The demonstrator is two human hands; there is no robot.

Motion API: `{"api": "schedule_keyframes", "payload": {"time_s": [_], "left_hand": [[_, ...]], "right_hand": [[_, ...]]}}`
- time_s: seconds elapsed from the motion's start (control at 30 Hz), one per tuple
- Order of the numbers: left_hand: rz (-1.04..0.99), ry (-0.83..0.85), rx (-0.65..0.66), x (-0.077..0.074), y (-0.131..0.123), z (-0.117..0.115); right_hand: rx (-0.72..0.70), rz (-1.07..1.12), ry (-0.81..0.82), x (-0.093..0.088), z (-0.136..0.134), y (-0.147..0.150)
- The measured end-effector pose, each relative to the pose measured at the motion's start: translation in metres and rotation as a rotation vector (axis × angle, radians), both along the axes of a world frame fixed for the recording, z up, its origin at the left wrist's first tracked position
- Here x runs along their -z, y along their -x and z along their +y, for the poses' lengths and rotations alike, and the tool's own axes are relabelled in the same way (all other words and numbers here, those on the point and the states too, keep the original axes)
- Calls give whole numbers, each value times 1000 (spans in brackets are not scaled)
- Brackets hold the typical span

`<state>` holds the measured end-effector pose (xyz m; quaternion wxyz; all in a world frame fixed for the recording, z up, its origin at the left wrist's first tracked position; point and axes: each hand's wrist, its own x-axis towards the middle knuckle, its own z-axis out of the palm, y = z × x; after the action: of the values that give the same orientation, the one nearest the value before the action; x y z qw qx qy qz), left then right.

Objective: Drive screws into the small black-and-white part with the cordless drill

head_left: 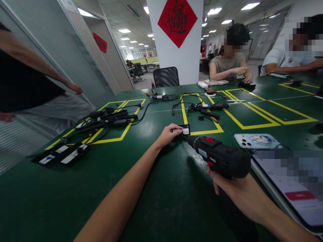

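Note:
My left hand [168, 134] reaches forward and pinches a small black part with a white label [183, 130], holding it down on the green table [141, 188]. Closed round the grip of a black electric screwdriver with red buttons [218, 156] is my right hand [228, 185]. The tool's nose points left toward the small part and nearly touches it.
A phone in a patterned case [256, 140] and a tablet [292, 188] lie at the right. Black adapters and cables [108, 118] sit inside yellow tape boxes at the left, flat black parts [63, 154] nearer. Pens and tools [212, 107] lie ahead. A person stands left; two sit at the far side.

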<state>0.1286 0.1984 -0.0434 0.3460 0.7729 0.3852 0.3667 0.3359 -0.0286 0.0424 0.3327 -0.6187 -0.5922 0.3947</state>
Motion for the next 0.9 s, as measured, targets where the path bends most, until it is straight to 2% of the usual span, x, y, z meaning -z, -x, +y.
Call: {"api": "schedule_keyframes", "payload": {"time_s": [0.27, 0.53, 0.9], "left_hand": [[-10, -7, 12, 0, 1, 0], [-5, -5, -1, 1, 0, 1], [5, 8, -19, 0, 0, 0]], "right_hand": [[79, 61, 44, 4, -3, 5], [33, 31, 43, 1, -2, 2], [-3, 48, 61, 7, -1, -2]]}}
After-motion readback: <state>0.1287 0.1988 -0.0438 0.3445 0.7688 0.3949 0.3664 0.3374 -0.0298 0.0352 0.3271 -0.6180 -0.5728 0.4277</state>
